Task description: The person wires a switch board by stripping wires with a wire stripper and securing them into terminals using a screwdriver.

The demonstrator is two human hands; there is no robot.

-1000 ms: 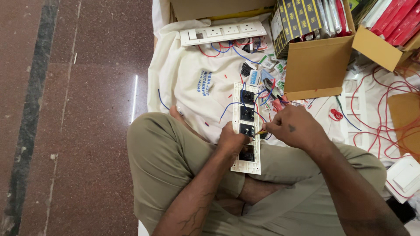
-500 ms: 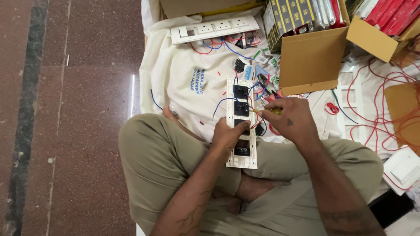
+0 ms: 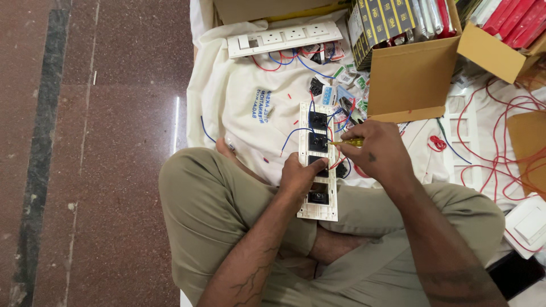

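Head view: left hand (image 3: pixel 301 177) grips switch plate (image 3: pixel 318 165), light, stiff plastic, best held by edges; right hand (image 3: pixel 378 149) pinches yellow screwdriver (image 3: pixel 348 143) over 4 modules.

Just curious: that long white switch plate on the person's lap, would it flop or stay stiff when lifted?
The white switch plate probably stays stiff: its edges look straight with only the left hand steadying it. The blue wire trailing off it looks floppy and would likely drag along.

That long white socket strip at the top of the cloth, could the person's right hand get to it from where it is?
Probably yes. The right hand holds a yellow screwdriver over the switch plate, and only loose wires and small parts lie on the cloth before the socket strip. It would need a forward stretch.
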